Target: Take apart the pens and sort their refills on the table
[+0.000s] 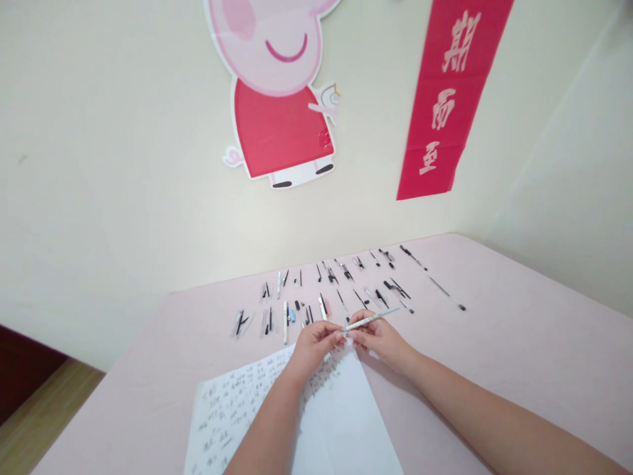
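A slim pale pen [363,322] with a light patterned barrel is held in front of me, slanting up to the right. My right hand [380,338] is closed around it, thumb below and fingers along the barrel. The fingertips of my left hand [316,342] are pinched together at the pen's lower left end; the small part between them is mostly hidden. Under both hands lies a white sheet of paper [341,422], with handwriting [232,402] across its left and upper parts.
Two rows of pens, caps and refills lie beyond my hands, among them a pale pen [285,322] and a black pen [397,288]. A long refill [438,285] lies at the right. The pink-covered table [524,343] meets a wall bearing a cartoon pig cutout [281,128] and a red banner [445,142].
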Motion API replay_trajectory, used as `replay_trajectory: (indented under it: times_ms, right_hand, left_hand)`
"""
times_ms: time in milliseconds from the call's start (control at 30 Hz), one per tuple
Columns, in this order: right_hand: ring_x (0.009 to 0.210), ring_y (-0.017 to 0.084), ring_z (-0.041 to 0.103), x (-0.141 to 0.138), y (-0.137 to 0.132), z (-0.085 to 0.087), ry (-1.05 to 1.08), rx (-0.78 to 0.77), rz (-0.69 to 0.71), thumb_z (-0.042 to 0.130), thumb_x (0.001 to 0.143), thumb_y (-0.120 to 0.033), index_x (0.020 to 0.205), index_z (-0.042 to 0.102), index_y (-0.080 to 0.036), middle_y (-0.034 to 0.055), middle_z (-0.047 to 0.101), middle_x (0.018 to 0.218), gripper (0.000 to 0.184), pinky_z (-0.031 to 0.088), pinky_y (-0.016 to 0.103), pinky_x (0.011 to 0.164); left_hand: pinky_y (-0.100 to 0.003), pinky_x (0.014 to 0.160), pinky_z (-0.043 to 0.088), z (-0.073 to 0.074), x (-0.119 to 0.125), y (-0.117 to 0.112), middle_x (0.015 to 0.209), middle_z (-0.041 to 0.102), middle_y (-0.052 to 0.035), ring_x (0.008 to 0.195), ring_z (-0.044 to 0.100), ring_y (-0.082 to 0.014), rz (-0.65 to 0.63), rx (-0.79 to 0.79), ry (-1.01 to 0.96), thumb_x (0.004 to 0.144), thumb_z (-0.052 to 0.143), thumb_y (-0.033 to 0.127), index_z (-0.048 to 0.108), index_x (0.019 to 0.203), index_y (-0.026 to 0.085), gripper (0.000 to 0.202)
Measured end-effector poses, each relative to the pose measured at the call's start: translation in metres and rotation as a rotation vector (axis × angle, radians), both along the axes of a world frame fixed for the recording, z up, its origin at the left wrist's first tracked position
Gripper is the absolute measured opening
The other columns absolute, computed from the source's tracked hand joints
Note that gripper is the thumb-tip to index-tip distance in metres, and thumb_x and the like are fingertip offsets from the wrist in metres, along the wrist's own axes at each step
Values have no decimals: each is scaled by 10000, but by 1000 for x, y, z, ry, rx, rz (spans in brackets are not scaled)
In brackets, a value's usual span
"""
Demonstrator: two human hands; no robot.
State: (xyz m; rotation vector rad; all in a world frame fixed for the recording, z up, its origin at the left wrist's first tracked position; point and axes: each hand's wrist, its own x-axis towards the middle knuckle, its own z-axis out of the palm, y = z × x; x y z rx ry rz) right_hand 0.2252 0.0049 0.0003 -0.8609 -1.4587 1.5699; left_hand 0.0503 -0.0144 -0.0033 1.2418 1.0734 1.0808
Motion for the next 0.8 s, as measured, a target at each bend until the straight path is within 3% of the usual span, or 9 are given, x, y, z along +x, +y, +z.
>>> replay_trajectory:
  times_ms: [200,467,567,633,800]
  right_hand:
    - [481,75,429,-2,-2,-2,-25,36,34,653,702,-440,832,524,-189,-46,510,607,311,326,205,449]
    - [515,87,457,-3,-5,5,-79,79,60,657,691,-440,825,554,-181,-14,564,655,310,338,218,475]
    - [511,86,441,0,-5,11,-85,85,46,634,703,-472,824,553,-183,-26,522,628,323,338,219,474]
    - [491,89,416,4,-3,15,-70,82,-22,599,724,-500,819,549,-190,-42,471,584,328,331,222,462]
    - [461,97,364,19,11,24,31,98,-378,611,711,-483,696,525,-205,-50,409,523,291,300,235,440]
  left_hand:
    - [-251,580,451,1,2,0,646,680,-58,585,604,-144,-5,-19,16,642,689,435,676,773,137,326]
    - [-237,566,431,4,3,-2,624,650,-40,557,556,-122,-41,25,77,662,669,433,698,722,145,296]
    - [-238,570,431,1,3,-1,630,651,-40,569,562,-124,-26,3,38,653,681,422,690,746,142,294]
    - [-234,577,430,0,2,0,627,649,-35,577,565,-122,14,-11,-8,641,696,404,677,769,143,291]
    - [-209,571,409,2,-4,4,635,627,-7,567,533,-90,187,2,-113,619,716,397,643,782,155,300]
